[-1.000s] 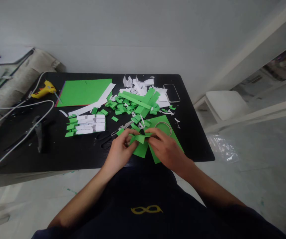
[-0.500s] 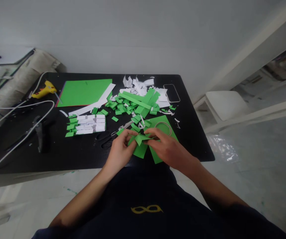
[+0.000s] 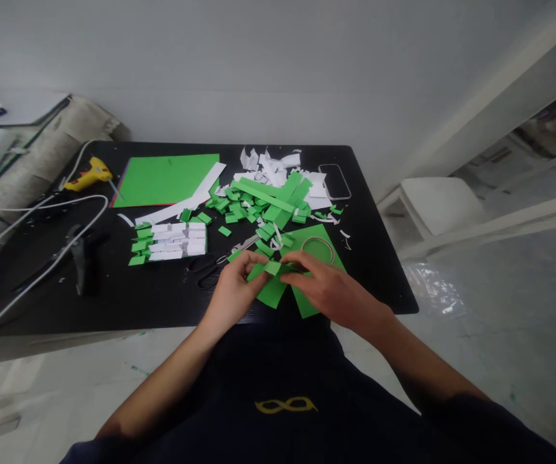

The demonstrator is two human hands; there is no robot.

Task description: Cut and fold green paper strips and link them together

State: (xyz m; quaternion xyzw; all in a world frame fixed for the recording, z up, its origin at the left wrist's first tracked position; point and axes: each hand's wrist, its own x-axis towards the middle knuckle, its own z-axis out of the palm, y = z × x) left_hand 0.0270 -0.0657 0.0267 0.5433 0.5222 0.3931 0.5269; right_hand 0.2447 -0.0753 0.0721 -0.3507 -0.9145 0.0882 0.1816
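Observation:
My left hand (image 3: 233,289) and my right hand (image 3: 326,288) meet near the front edge of the black table (image 3: 162,303). Both pinch a small folded green paper piece (image 3: 272,268) between fingertips. Under them lies a larger green paper sheet (image 3: 274,291). A roll of clear tape (image 3: 318,248) rests on green paper just beyond my right hand. Black-handled scissors (image 3: 210,265) lie just left of my left hand.
A heap of green and white paper scraps (image 3: 263,200) covers the table's middle. Stacked white and green strips (image 3: 171,241), a full green sheet (image 3: 166,177), a yellow glue gun (image 3: 87,175), white cable (image 3: 40,258), pliers (image 3: 77,254) and a phone (image 3: 334,180) lie around. A white chair (image 3: 437,203) stands right.
The small green piece between my fingers has been turned and folded flatter. Both hands stayed in nearly the same place.

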